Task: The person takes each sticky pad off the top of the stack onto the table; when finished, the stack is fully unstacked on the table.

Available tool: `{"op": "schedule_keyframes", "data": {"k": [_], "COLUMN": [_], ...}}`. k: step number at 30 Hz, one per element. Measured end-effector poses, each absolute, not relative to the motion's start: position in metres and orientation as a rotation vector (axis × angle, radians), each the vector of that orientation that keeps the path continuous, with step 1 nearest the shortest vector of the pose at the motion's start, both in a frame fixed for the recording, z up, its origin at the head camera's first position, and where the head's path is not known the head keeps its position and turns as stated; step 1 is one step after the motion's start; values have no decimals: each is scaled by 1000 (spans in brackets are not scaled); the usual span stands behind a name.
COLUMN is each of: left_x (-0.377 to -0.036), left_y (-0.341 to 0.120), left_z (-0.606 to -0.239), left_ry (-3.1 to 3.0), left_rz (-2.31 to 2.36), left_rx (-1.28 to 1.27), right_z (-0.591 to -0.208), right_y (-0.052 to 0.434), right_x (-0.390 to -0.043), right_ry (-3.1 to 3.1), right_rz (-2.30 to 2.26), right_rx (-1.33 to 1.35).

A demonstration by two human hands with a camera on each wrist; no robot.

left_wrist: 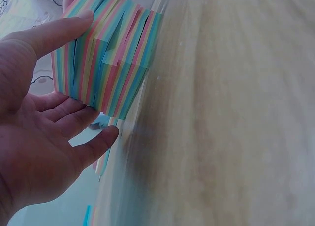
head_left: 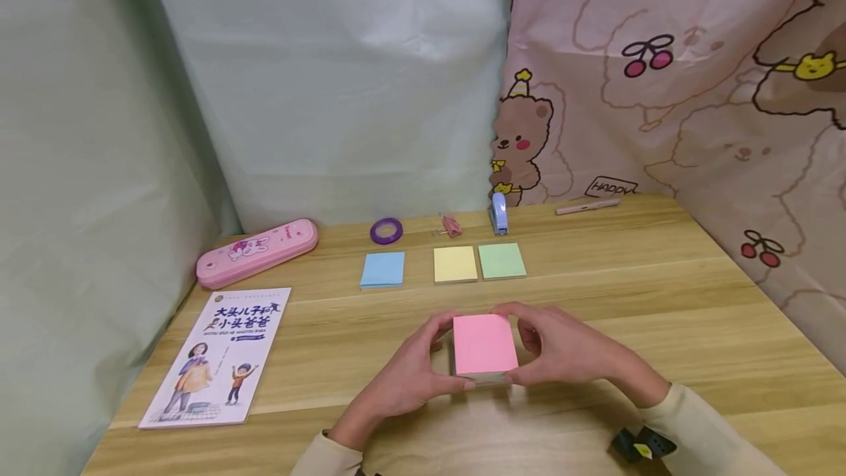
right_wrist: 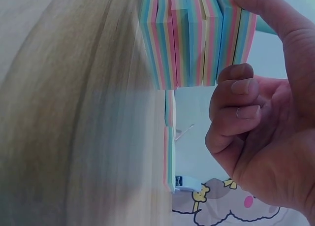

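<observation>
A thick stack of sticky note pads [head_left: 485,344] with a pink top stands near the front of the table, between both hands. My left hand [head_left: 413,369] grips its left side, the thumb on the front face and fingers toward the back. My right hand [head_left: 571,347] holds the other side in the same way. From the left wrist, the stack [left_wrist: 106,58] shows edges striped pink, yellow, green and blue, its layers slightly out of line. Behind it lie a blue pad [head_left: 382,269], a yellow pad [head_left: 454,264] and a green pad [head_left: 502,261].
Along the back are a purple tape roll [head_left: 386,231], a pink binder clip [head_left: 452,225], a blue stapler [head_left: 499,214] and a pink pen [head_left: 587,206]. On the left lie a pink pencil case [head_left: 258,253] and a picture book [head_left: 218,358]. Cloth hangs behind the wooden table [head_left: 661,300].
</observation>
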State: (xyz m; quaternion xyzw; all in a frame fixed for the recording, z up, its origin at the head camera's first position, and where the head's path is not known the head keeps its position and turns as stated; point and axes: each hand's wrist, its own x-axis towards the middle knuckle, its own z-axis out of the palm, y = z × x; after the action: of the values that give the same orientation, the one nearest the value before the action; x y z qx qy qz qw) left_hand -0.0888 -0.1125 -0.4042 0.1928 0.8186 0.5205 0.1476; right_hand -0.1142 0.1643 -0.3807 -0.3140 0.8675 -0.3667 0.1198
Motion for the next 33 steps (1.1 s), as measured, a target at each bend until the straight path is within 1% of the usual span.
{"op": "schedule_keyframes", "data": {"k": [9,14,21,33], "left_x": [-88,-89,-89,-89], "left_y": [-112,-112,-112,-112], "left_z": [-405,-405,-405,-405], "left_ry": [2360,2371,2380,2378], "left_rz": [1488,1477,1479,1479], "left_rx": [548,539,550,550], "right_z": [-378,-376,-377,-377], "right_y": [167,177,205,260], "right_x": [-114,-121,-152,-211], "right_ry": [2494,2485,2441,2486], "right_rz": [-1129,-1192,-1388,-1273], "right_rx": [-899,-888,-826,-561]}}
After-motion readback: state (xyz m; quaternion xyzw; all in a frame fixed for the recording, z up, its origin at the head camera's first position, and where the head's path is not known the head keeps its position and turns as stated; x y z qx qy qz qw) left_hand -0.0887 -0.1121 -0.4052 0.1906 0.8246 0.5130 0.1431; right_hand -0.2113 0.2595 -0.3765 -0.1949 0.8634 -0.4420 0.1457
